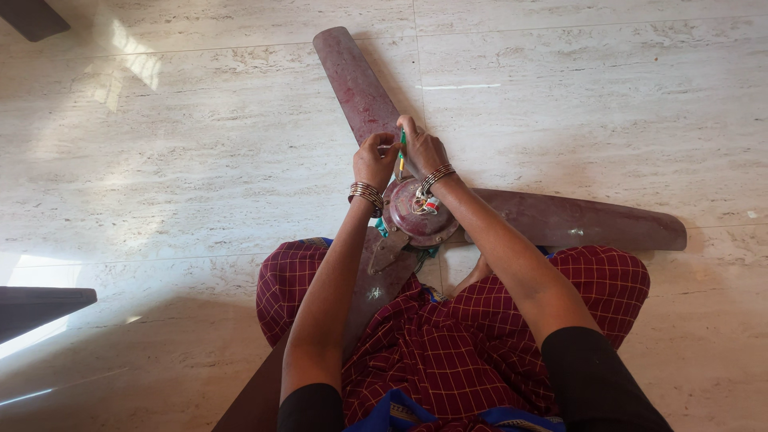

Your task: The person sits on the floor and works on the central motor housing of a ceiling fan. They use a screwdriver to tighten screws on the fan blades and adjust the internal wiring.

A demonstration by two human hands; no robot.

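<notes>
A dark red ceiling fan lies on the floor in front of my crossed legs, its round motor hub (418, 214) in the middle with loose coloured wires on top. One blade (354, 84) points away, another blade (576, 221) runs right, a third passes under my lap. My right hand (422, 150) grips a green-handled screwdriver (402, 152) held upright at the hub's far edge. My left hand (374, 158) is closed beside it, fingers touching the hub edge near the screwdriver; bangles sit on both wrists.
The fan rests on a pale polished marble floor (200, 160). A dark furniture edge (40, 308) juts in at the left, and another dark corner (32, 16) shows at the top left. My red checked garment (448, 344) covers the near blade.
</notes>
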